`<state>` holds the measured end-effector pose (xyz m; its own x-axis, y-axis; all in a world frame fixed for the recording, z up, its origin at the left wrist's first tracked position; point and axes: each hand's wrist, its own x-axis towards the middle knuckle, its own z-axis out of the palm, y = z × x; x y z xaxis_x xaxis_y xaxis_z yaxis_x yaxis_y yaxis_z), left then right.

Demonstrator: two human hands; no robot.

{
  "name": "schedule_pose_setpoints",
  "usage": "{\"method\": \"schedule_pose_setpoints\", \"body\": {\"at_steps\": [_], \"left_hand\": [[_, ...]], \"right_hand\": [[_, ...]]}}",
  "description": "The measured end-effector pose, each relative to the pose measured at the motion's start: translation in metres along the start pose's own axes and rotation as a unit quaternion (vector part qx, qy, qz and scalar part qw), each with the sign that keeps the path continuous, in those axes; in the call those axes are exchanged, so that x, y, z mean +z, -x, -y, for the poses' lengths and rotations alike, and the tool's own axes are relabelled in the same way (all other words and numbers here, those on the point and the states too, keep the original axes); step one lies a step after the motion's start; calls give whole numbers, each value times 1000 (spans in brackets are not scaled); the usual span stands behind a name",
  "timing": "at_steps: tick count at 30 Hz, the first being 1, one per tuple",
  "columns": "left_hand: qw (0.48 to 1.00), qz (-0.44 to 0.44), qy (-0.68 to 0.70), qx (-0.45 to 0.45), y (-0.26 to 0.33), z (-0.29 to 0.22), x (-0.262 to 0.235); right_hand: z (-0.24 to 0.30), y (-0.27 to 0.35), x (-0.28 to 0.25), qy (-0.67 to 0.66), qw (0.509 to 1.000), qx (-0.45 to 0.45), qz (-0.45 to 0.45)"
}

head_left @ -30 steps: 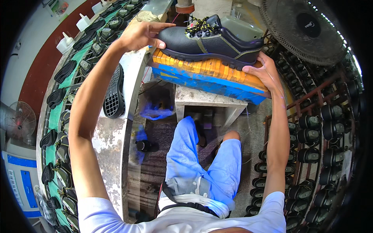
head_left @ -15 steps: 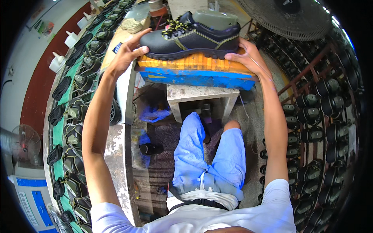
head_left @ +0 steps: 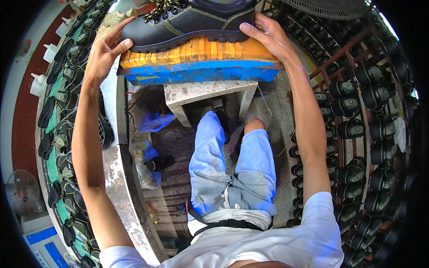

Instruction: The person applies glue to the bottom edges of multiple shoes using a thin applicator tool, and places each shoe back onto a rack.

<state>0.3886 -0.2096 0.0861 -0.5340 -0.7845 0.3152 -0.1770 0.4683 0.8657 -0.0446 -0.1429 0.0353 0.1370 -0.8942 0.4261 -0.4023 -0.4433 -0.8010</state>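
Observation:
A black safety shoe [head_left: 187,27] with yellow stitching and black-yellow laces sits sole down on orange ribbed pads [head_left: 196,52] over a blue base [head_left: 201,74]. Its toe points left, and the picture's upper edge cuts off its top. My left hand [head_left: 106,52] is at the toe, thumb and fingers closed around its front end. At the heel, my right hand [head_left: 268,36] has its thumb along the side near the sole and its fingers behind. The shoe is held between both hands.
A pale stand [head_left: 178,94] supports the blue base. Shoes on a green conveyor [head_left: 52,120] run along the left, beside a worn bench [head_left: 118,178]. Racks of black shoes [head_left: 351,129] fill the right, below a large fan [head_left: 330,8]. A blue plastic bag [head_left: 155,121] lies on the floor.
The whole view has shifted, so shoe, pads and hands appear farther up and left, with the shoe's top now out of the picture. Both hands stay on the shoe.

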Motion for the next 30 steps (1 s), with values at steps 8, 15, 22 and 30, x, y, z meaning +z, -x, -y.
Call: {"method": "schedule_pose_setpoints", "body": {"at_steps": [8,15,22,30], "left_hand": [[999,6,-49,-13,-2,0,-6],[998,-16,-55,15,10,2,-1],[961,-260,-94,22,83,-22,100],[828,-315,-335,321,125,-29,236]], "right_hand": [[4,7,-2,21,999,22,18],[1,10,1,58,998,16,-15],[35,99,0,124,971,-42,-198],[138,156,13,133,960,-212,-126]]}}
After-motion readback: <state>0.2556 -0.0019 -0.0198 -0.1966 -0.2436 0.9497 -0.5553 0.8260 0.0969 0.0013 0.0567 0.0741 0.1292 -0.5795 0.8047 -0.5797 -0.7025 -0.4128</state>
